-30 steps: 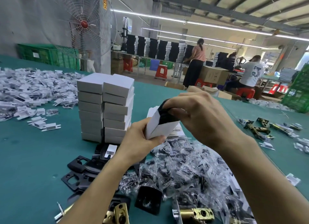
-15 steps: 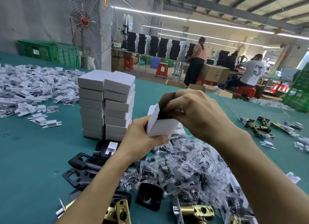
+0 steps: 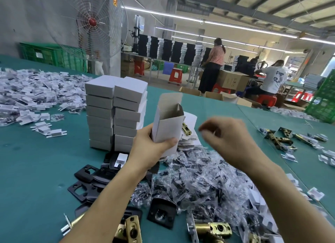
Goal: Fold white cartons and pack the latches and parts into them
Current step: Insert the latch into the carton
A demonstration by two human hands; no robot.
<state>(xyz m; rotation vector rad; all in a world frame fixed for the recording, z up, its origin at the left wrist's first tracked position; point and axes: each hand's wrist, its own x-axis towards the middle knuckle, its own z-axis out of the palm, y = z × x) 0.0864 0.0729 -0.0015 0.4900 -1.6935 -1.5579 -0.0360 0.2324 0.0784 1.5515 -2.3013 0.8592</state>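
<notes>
Right hand (image 3: 224, 139) has pulled out of the carton (image 3: 167, 124) since half a second ago, now blurred, fingers loosely curled on nothing. Left hand (image 3: 150, 150) grips the carton upright above the surface (image 3: 36, 170), mouth open. Brass latch (image 3: 211, 230) lies nearest the right hand, long axis crosswise.

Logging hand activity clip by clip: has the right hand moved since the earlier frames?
Yes. The right hand has left the top of the carton and swung right, away from the stack of boxes; the left hand alone holds the carton.
</notes>
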